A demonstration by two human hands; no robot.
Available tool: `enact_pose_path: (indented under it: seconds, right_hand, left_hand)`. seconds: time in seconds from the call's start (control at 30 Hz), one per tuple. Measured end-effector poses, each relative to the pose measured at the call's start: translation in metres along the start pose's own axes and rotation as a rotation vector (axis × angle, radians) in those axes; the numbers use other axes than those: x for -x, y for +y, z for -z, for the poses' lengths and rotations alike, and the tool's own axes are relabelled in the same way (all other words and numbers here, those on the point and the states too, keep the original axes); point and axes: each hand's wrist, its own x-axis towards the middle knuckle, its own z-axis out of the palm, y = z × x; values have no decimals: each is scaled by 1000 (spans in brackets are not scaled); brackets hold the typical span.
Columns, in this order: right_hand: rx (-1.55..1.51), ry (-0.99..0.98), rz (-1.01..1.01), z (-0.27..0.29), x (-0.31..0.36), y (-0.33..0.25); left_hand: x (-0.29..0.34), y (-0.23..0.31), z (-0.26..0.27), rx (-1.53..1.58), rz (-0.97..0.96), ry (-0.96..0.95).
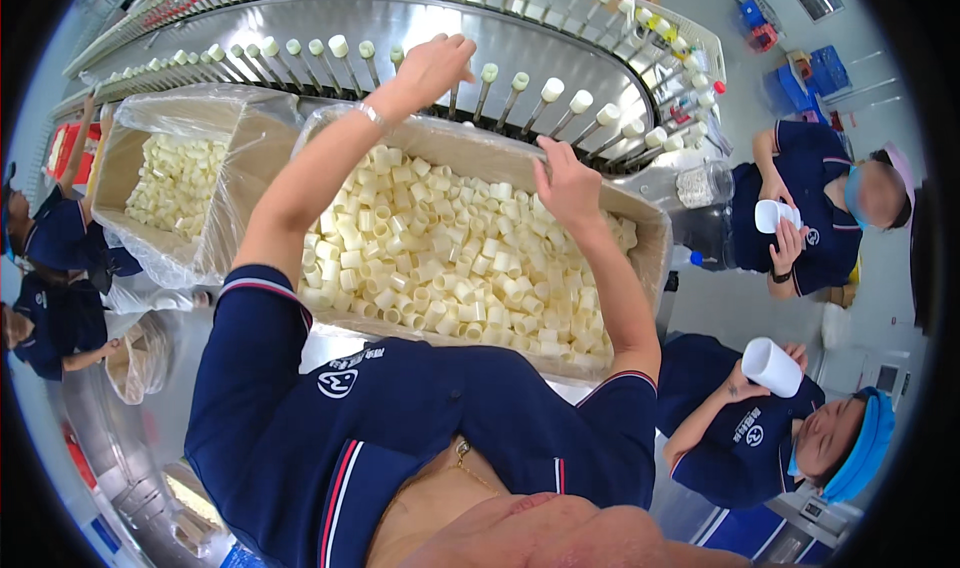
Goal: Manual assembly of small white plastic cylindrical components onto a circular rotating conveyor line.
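Note:
My left hand [435, 70] reaches over the near row of upright metal rods, fingers curled down above one rod [453, 102]. What those fingers hold, if anything, is hidden. My right hand [568, 186] hovers over the far right part of a lined carton, its thumb and forefinger apart and nothing visible between them. Below both arms, the carton [652, 258] holds a heap of short, hollow, cream plastic caps [430, 253]. Similar caps sit on the rod tips, such as one cap [552, 89] right of my left hand.
A shiny metal conveyor table [400, 30] curves away, edged by capped rods. To the left stands another lined carton [120, 183] of caps. Two co-workers at right hold a white cup-shaped piece [772, 366] and a white container [776, 217]. More people work at far left.

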Motion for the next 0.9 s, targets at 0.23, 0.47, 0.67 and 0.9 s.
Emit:
enact_pose_path:
  seconds: [0.23, 0.47, 0.67, 0.9]
  right_hand:
    - [17, -54, 192, -4, 49, 4]
    - [168, -620, -408, -84, 59, 1]
    - [198, -650, -488, -135, 63, 7]
    - [-319, -623, -412, -49, 36, -18]
  left_hand:
    - [-44, 18, -22, -91, -106, -236]
    - [-43, 29, -25, 50, -76, -236]
    - [-17, 44, -15, 452, -107, -7]
    - [19, 42, 9, 911, 230, -82]
